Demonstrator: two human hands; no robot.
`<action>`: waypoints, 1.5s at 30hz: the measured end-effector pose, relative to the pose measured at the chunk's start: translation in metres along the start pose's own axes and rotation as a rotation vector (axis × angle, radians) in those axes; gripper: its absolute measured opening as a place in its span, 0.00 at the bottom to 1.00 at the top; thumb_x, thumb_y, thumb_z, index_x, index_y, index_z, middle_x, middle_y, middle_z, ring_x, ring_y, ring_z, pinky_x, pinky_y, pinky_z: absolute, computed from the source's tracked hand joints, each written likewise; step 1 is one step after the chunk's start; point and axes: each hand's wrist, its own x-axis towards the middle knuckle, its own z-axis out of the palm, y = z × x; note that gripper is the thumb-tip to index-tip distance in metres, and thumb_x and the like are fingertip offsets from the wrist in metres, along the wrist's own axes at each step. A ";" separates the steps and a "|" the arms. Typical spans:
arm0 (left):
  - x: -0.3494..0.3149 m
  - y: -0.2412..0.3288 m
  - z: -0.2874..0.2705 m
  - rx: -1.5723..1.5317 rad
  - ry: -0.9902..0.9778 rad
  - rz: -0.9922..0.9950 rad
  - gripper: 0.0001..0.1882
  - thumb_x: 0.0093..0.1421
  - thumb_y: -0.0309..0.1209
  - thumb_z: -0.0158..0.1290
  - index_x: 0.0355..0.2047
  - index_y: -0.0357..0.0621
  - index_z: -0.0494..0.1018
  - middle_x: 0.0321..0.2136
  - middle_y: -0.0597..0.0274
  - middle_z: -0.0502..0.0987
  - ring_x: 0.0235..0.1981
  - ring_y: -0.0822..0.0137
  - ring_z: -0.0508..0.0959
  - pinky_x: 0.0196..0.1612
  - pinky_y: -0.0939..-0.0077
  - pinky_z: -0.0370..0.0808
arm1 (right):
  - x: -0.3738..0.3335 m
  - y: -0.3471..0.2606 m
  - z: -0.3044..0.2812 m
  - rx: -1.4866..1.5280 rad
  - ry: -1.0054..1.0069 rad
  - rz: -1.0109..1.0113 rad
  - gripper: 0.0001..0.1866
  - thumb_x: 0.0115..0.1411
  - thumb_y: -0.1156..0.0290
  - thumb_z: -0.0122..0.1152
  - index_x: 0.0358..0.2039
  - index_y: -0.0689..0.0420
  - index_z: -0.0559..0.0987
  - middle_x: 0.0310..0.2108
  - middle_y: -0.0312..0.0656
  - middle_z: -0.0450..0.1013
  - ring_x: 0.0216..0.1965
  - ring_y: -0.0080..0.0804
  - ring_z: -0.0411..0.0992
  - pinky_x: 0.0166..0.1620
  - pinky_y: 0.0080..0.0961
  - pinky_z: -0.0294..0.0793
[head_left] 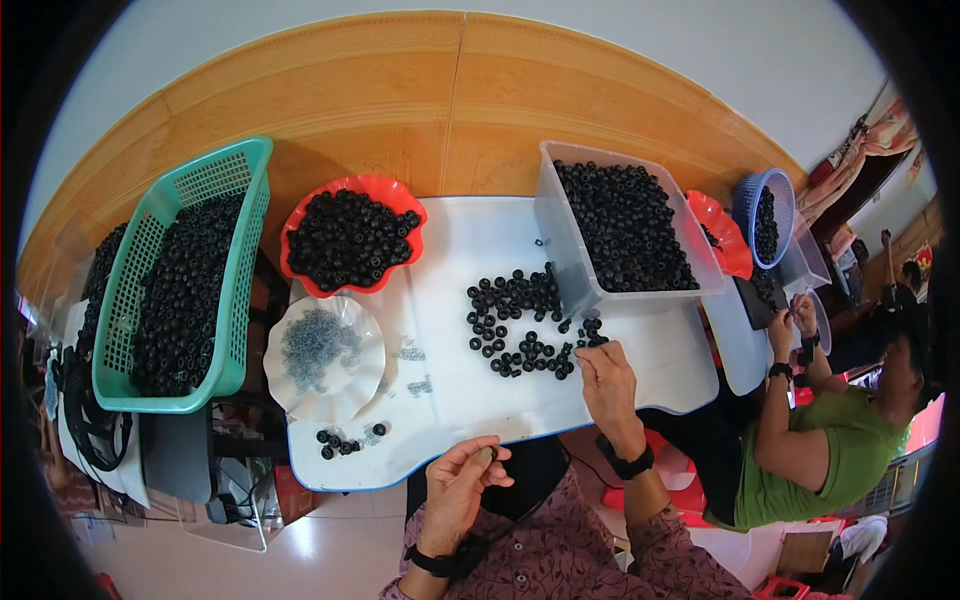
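Note:
Above my lap at the table's front edge, my left hand [462, 485] is closed, with a small black round part [492, 453] pinched between thumb and fingers. Over the white table [450, 400], my right hand [608, 390] reaches to the near right side of a loose spread of black ring-shaped parts [515, 295]. Its thumb and forefinger are pressed together beside those parts; whatever they hold, if anything, is too small to make out. A clear plastic bin [625, 303] heaped with similar black parts stands just beyond that hand.
A scalloped white plate [290, 395] of small clear pieces sits left, below a red bowl [420, 212] of black parts. Several black parts [345, 443] lie near the front edge. Farther left stands a green basket [243, 300]. A person in green [810, 460] works at right.

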 end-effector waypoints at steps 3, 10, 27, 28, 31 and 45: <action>0.001 -0.003 -0.001 0.021 0.009 -0.007 0.12 0.66 0.23 0.47 0.47 0.29 0.73 0.36 0.49 0.79 0.30 0.71 0.79 0.36 0.72 0.83 | 0.003 0.006 0.005 -0.032 -0.050 -0.012 0.07 0.55 0.77 0.60 0.33 0.53 0.81 0.32 0.44 0.70 0.28 0.45 0.74 0.30 0.37 0.73; 0.006 -0.003 0.001 0.085 0.030 0.005 0.12 0.66 0.23 0.46 0.46 0.31 0.73 0.36 0.49 0.78 0.30 0.70 0.78 0.36 0.71 0.82 | 0.016 0.002 0.008 -0.149 -0.091 -0.100 0.07 0.54 0.78 0.62 0.33 0.53 0.82 0.30 0.42 0.68 0.27 0.40 0.73 0.30 0.35 0.72; 0.004 -0.001 -0.001 -0.168 -0.088 -0.025 0.13 0.67 0.25 0.46 0.49 0.32 0.72 0.40 0.47 0.77 0.34 0.71 0.78 0.41 0.73 0.81 | 0.022 0.005 0.015 -0.269 -0.090 -0.197 0.03 0.52 0.78 0.60 0.28 0.59 0.75 0.32 0.42 0.70 0.32 0.45 0.73 0.32 0.39 0.73; 0.004 -0.002 -0.002 -0.167 -0.078 -0.023 0.13 0.67 0.25 0.46 0.49 0.32 0.72 0.40 0.47 0.77 0.34 0.71 0.78 0.41 0.73 0.81 | 0.021 0.006 0.016 -0.261 -0.097 -0.198 0.03 0.52 0.78 0.60 0.28 0.59 0.75 0.32 0.42 0.70 0.32 0.45 0.73 0.32 0.39 0.73; 0.004 -0.003 -0.005 -0.241 -0.101 -0.014 0.14 0.67 0.26 0.46 0.50 0.32 0.71 0.42 0.47 0.77 0.36 0.71 0.78 0.43 0.73 0.81 | 0.020 0.007 0.015 -0.235 -0.082 -0.255 0.03 0.51 0.79 0.59 0.27 0.60 0.75 0.33 0.43 0.69 0.33 0.44 0.72 0.34 0.40 0.71; -0.002 -0.005 -0.015 -0.308 -0.109 0.014 0.14 0.66 0.23 0.47 0.50 0.32 0.71 0.41 0.48 0.76 0.37 0.68 0.78 0.45 0.71 0.81 | -0.010 -0.034 -0.004 0.123 -0.115 -0.104 0.07 0.57 0.82 0.54 0.37 0.64 0.76 0.33 0.43 0.73 0.30 0.35 0.74 0.32 0.30 0.74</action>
